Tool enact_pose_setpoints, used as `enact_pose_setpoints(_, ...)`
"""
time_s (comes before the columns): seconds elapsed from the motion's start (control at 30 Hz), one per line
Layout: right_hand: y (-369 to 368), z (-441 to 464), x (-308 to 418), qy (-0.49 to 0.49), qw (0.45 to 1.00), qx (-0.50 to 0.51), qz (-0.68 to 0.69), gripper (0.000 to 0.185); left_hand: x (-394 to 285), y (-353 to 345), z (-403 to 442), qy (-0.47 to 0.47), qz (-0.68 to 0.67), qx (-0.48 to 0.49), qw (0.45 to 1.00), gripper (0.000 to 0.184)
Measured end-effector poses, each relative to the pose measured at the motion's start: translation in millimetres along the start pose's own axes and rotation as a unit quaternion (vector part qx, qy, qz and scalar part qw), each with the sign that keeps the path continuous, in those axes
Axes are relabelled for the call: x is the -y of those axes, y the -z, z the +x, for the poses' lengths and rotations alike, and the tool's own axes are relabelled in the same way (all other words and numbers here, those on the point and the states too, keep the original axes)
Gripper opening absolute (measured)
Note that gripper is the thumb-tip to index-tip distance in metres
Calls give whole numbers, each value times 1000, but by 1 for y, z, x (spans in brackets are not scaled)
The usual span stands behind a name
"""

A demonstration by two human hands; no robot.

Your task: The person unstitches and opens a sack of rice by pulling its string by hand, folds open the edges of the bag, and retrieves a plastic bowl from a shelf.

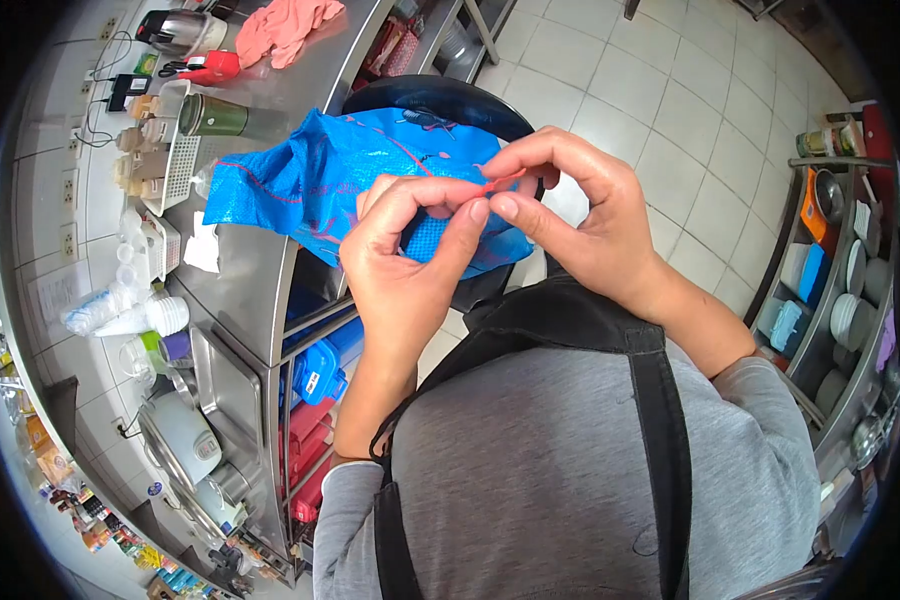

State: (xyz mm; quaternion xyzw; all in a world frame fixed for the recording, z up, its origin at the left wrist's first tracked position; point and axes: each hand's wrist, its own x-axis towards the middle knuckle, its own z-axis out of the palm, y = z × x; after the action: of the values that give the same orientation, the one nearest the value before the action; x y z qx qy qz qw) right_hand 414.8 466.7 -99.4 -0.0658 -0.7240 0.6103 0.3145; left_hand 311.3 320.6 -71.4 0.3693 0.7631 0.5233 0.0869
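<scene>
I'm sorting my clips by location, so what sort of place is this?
Most likely a kitchen, possibly a commercial one: there's a long metal counter, some white dishes to the right, and a black apron being worn.

Single head-worn view, aimed forward and steeply down, wide-angle (black curved margins at the corners). Grey fabric shirt (530, 460) nearest, below; left bare hand (410, 230) and right bare hand (590, 210) close, above centre; stainless-steel surface (250, 272) left; pale square-tiled floor (690, 130) farther, upper right.
</scene>
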Motion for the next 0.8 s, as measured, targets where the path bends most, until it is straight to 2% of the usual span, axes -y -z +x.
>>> enact_pose_setpoints(0.17,-3,1,-3,-14,999,-25,42,14,0,0,1,-27,31,-7,999,14)
enact_pose_setpoints(0.37,0,2,-2,-6,999,14,-28,11,1,1,5,-80,77,-8,994,16)
enact_pose_setpoints(0.5,-3,5,-5,7,1000,4,-18,9,2,3,7,-123,107,15,986,14)
enact_pose_setpoints(0.8,-2,7,-7,-38,999,3,37,6,6,5,10,-102,66,20,992,14)
